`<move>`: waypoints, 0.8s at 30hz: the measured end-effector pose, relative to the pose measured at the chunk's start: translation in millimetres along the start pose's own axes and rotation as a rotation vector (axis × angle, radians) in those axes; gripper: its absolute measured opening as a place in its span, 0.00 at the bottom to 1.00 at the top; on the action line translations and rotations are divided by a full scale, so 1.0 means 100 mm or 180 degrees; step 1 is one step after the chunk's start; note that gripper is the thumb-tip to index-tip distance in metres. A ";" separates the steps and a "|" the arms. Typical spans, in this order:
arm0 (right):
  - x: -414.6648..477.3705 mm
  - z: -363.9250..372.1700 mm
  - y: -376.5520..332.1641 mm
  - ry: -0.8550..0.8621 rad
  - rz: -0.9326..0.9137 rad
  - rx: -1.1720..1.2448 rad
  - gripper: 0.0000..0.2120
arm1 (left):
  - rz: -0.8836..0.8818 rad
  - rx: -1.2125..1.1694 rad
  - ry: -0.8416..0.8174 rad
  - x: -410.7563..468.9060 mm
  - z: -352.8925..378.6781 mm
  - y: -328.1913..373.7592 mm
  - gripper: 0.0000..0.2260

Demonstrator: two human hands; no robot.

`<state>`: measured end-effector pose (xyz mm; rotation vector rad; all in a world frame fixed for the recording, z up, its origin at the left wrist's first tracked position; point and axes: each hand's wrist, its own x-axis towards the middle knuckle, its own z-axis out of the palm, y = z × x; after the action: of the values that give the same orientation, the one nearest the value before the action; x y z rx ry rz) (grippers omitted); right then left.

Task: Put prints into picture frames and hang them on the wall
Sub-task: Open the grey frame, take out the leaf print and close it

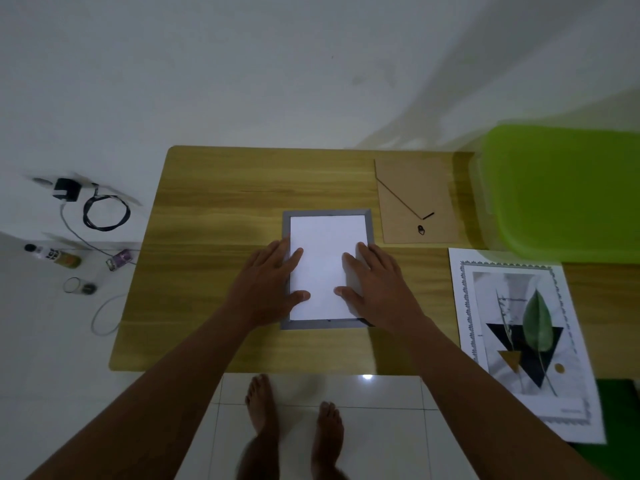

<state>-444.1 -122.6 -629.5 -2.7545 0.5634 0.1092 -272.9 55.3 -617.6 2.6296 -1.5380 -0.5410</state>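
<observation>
Brown backing board, leaf print, green bin — right of frame

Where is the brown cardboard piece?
In the head view, the cardboard backing lies far right on the table, between the grey frame and the green bin.

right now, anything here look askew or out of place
Yes: the leaf print at the table's right end sticks out past the near edge and could slip off. The white sheet under the left hand and right hand looks square in the grey frame.
</observation>
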 end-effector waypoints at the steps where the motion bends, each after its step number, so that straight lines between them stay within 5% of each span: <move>1: 0.00 0.00 0.00 -0.0009 0.0004 -0.0010 0.36 | -0.0001 0.0007 -0.0036 0.00 0.01 0.00 0.39; 9: 0.30 -0.29 0.23 0.0536 0.0293 0.0219 0.29 | -0.0098 -0.0282 0.0060 -0.01 0.00 -0.10 0.40; 12: 0.53 -0.44 0.47 0.0552 0.0587 0.0066 0.26 | -0.0181 -0.0392 0.0456 -0.01 0.05 -0.16 0.36; 19: 0.86 -0.55 0.84 0.0367 0.1734 0.0118 0.29 | -0.0457 -0.0285 0.0104 -0.01 0.09 -0.18 0.31; 24: 0.93 -0.54 0.96 0.0555 0.1694 0.0293 0.12 | -0.0445 -0.0324 -0.0033 -0.01 0.05 -0.23 0.31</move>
<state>-395.6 -258.1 -620.5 -2.4706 1.3018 -0.0352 -255.8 68.0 -627.2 2.6736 -1.2989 -0.6250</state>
